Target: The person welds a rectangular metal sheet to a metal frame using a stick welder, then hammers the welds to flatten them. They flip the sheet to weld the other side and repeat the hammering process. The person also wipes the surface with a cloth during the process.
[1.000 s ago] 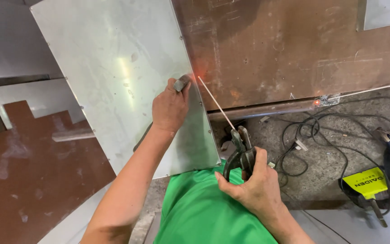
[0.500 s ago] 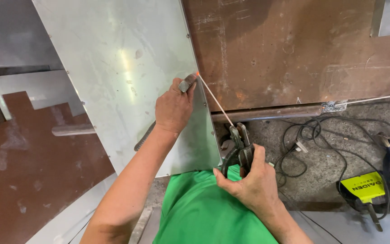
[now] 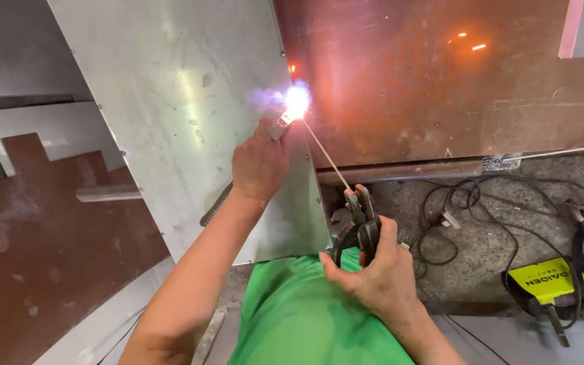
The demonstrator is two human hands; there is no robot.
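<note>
Closest in is a green shirt. Just above it, the right hand is squeezed tight around the black handle of a welding clamp. The clamp bites the low end of a thin welding rod. The rod slants up and to the left. Its far tip burns in a bright white spark, right where the shiny grey metal sheet meets the rusty brown plate.

The left hand is closed in a fist. It holds a small grey metal piece against the edge of the grey sheet, just beside the spark.

To do this well, I think the rod tip should stay very close to the seam. The right hand should hold steady and creep along slowly. The left fingers sit very near the heat, so they could get burned.

Farther right, black cables lie in loops on the grey floor. A yellow welding machine sits there too. Tiny orange sparks fly high over the brown plate.
</note>
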